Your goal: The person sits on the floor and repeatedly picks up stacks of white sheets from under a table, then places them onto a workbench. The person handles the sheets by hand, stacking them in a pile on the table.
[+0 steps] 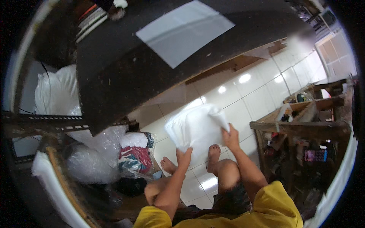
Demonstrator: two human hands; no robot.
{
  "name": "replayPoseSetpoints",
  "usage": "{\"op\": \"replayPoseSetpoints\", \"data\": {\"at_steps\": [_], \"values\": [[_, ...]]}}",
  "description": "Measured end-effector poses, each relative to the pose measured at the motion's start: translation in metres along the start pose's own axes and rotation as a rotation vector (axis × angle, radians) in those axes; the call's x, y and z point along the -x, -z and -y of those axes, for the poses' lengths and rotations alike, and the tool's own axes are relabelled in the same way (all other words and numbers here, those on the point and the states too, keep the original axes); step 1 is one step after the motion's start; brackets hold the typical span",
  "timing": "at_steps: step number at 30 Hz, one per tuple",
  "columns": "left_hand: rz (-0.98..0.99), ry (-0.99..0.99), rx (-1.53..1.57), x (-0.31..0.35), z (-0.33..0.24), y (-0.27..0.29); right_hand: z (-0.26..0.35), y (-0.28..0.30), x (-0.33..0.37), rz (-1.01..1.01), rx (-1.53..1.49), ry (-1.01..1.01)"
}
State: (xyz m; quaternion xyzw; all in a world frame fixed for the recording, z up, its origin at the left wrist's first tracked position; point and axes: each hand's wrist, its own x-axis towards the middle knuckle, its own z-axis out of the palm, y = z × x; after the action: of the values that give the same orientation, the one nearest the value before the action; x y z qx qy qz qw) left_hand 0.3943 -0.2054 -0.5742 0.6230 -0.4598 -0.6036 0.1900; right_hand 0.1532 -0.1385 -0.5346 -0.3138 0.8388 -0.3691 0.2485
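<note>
Between my two hands, over the tiled floor and in front of my knees, hangs a white folded sheet bundle point(197, 125). It looks soft and slightly see-through; whether it is cloth or plastic I cannot tell. My left hand point(184, 156) is closed on its near left edge, the thumb on top. At the right edge my right hand point(230, 137) grips it, and there the material curls upward. The far part of the bundle hangs free, apart from the table. A flat white sheet point(186, 32) lies on the dark table beyond.
The dark table point(114, 83) spans the far side. To my left sit clear plastic bags point(91, 163), one with red and teal cloth point(135, 159). A wooden rack point(300, 127) with small items stands at right. A white sack point(57, 91) rests left of the table.
</note>
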Motion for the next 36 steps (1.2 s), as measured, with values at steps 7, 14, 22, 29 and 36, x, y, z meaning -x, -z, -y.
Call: {"op": "replayPoseSetpoints", "data": {"at_steps": [7, 14, 22, 29, 36], "values": [[-0.142, 0.190, 0.271, 0.137, -0.060, 0.088, 0.161, 0.023, 0.090, 0.200, 0.085, -0.240], [0.023, 0.330, 0.434, 0.193, -0.111, 0.162, 0.299, 0.084, 0.185, 0.124, 0.095, 0.081], [0.403, 0.108, 0.413, 0.292, -0.258, 0.188, 0.459, 0.298, 0.267, -0.020, 0.171, 0.310], [0.619, -0.153, 0.436, 0.482, -0.382, 0.128, 0.458, 0.516, 0.356, -0.227, 0.013, 0.497], [0.870, -0.182, 0.408, 0.691, -0.366, -0.028, 0.343, 0.736, 0.470, -0.335, 0.162, 0.336]]}}
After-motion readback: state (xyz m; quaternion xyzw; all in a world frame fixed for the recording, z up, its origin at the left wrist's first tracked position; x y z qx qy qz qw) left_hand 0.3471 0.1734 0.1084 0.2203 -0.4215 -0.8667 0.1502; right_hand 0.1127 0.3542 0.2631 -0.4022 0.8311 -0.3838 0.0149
